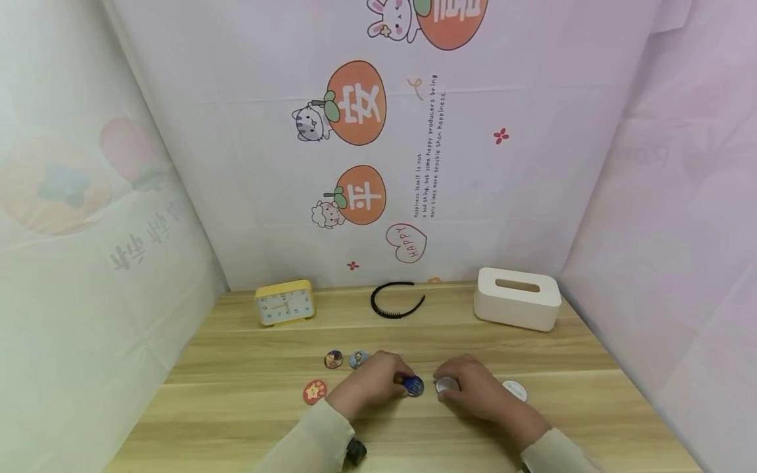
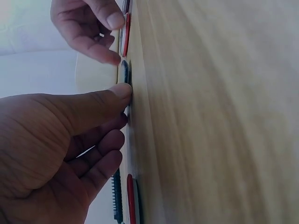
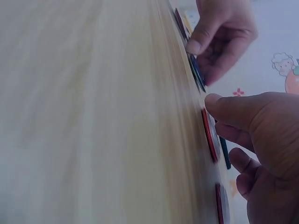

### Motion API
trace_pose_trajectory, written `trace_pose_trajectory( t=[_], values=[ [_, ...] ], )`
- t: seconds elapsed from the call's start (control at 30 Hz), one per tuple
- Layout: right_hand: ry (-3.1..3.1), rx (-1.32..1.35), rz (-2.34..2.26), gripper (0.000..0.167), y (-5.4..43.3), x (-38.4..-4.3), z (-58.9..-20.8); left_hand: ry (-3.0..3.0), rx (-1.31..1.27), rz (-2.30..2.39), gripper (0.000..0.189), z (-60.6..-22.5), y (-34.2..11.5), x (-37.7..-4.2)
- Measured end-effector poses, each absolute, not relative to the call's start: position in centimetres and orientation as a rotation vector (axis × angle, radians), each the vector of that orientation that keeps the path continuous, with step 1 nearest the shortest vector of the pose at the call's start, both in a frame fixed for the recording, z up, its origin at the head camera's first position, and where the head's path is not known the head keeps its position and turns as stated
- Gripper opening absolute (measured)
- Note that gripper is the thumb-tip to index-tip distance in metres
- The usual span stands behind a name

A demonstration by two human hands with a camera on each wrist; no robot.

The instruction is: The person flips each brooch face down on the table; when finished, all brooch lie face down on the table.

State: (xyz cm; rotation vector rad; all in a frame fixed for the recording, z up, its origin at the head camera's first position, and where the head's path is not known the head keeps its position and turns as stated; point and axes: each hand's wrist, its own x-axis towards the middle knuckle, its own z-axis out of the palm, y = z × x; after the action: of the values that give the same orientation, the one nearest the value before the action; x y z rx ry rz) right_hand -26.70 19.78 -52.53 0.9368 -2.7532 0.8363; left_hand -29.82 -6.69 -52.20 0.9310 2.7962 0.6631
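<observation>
In the head view my left hand (image 1: 374, 383) pinches the left side of a blue round badge (image 1: 414, 385) that lies at the table. The thumb and fingertips sit on the badge's edge (image 2: 124, 72) in the left wrist view. Just to the right, my right hand (image 1: 476, 389) has its thumb and forefinger curled around a pale silver round badge (image 1: 447, 384). Seen from the right wrist, this badge has a red rim (image 3: 210, 135) and lies flat, thumb tip by its near end. Another pale badge (image 1: 515, 390) lies to the right of that hand, partly covered by it.
Left of the left hand lie a red badge with a star (image 1: 315, 392), a dark picture badge (image 1: 334, 359) and a light-blue badge (image 1: 357, 359). Farther back stand a yellow clock (image 1: 285, 304), a black headband (image 1: 387, 314) and a white tissue box (image 1: 517, 302), near the printed cloth wall.
</observation>
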Motion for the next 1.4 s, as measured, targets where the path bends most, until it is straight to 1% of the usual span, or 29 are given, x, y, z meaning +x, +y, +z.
trace_pose_trajectory(
  t=[0.17, 0.37, 0.77, 0.93, 1.17, 1.27, 1.4],
  values=[
    [-2.801, 0.912, 0.851, 0.025, 18.4, -27.2, -53.0, 2.78, 0.928, 0.706, 0.025, -52.3, -6.6, -29.9],
    [-2.784, 0.931, 0.9, 0.022, 17.4, -27.3, -53.0, 2.779, 0.983, 0.707, 0.021, -52.0, -6.3, -29.8],
    [-2.771, 0.978, 0.83, 0.016, 17.3, -27.3, -52.8, 2.785, 1.022, 0.659, 0.01, -51.5, -6.5, -29.5],
    [-2.805, 0.922, 0.886, 0.013, 17.5, -27.0, -52.5, 2.779, 1.02, 0.678, 0.014, -51.5, -6.7, -29.6],
    [-2.799, 0.783, 0.882, 0.015, 17.4, -26.8, -52.6, 2.862, 1.079, 0.648, 0.018, -51.7, -6.6, -29.7],
    [-2.803, 0.729, 0.902, 0.015, 17.2, -26.7, -52.8, 2.895, 1.095, 0.649, 0.016, -51.8, -6.3, -29.8],
    [-2.796, 0.686, 0.923, 0.014, 17.1, -26.7, -53.1, 2.914, 1.054, 0.648, 0.01, -52.0, -5.8, -29.8]
  ],
)
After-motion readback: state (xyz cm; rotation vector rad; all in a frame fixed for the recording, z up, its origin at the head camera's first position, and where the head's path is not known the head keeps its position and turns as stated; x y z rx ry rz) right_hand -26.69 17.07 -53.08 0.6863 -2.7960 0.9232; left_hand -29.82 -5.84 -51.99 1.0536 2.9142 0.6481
